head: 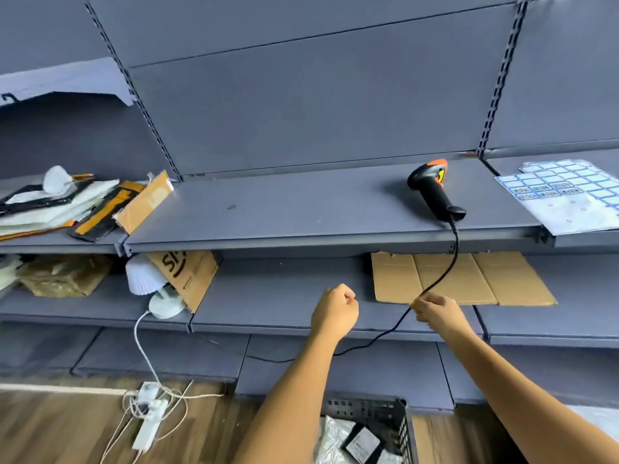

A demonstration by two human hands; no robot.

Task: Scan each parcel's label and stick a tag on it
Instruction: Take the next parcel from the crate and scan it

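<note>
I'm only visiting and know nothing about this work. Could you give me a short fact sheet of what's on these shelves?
Place: grey metal shelving
Scanner: black and orange, lying on the upper shelf, not held
Cable: hangs from the scanner over the shelf edge
Right hand: pinches the cable
Left hand: a fist, nothing seen in it
Tag sheet: blue-edged stickers, right end of the upper shelf
Parcels: in a black basket below
Mailers: stacked upper left

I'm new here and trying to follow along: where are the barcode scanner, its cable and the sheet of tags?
barcode scanner [435, 195], head view, on its black handle.
scanner cable [456, 239], head view, on the stretch just below the handle.
sheet of tags [569, 212], head view, on its white lower part.
</note>
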